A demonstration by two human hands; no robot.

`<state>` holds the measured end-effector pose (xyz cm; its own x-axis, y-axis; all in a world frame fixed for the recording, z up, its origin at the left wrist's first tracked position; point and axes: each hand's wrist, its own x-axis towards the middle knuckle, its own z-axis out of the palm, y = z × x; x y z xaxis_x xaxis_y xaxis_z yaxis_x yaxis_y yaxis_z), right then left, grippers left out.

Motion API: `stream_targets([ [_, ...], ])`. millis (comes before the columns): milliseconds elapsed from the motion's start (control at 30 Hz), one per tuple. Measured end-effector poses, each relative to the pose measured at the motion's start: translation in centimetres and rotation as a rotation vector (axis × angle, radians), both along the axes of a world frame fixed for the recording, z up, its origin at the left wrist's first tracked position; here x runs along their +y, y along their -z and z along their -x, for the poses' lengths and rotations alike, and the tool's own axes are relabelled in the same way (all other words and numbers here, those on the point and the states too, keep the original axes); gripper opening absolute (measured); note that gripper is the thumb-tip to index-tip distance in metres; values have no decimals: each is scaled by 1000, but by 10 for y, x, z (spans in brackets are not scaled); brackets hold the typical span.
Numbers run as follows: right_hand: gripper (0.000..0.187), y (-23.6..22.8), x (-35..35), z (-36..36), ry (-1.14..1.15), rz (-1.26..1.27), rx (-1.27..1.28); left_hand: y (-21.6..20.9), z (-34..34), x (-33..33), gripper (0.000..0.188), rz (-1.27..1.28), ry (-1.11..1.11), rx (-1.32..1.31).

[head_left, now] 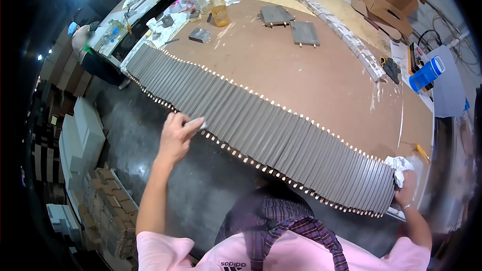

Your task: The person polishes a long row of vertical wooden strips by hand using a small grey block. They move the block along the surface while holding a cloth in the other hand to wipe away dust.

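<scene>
A long row of narrow grey slats (271,133) lies side by side along the table's near edge, with pale wooden pegs sticking out at both ends of the slats. My left hand (175,133) is at the near edge of the row, left of the middle, its fingers closed around a small pale thing (193,123) whose kind I cannot make out. At the row's right end, my right hand (407,188) grips a crumpled white cloth (398,165) against the last slats. Part of that hand's fingers is hidden behind the cloth.
Grey panels (305,33) and a small grey block (200,35) lie on the brown tabletop (241,55). An amber bottle (219,10) stands at the back left. A blue bottle (427,74) and a long paint-spotted bar (344,37) are at right. Another person (90,52) is far left.
</scene>
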<state>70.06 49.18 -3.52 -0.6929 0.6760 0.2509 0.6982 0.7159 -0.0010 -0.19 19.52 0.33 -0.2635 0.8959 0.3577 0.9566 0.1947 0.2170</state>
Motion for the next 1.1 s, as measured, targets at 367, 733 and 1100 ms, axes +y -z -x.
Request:
stream_targets([
  [367, 44, 0, -2, -1, -12, -43, 14, -15, -37, 46, 49, -8, 244, 25],
  [733, 44, -5, -2, 2, 16, -4, 10, 16, -24, 71, 46, -85, 117, -1],
  [1100, 46, -3, 0, 7, -16, -16, 24, 14, -1, 87, 42, -100, -119, 49],
])
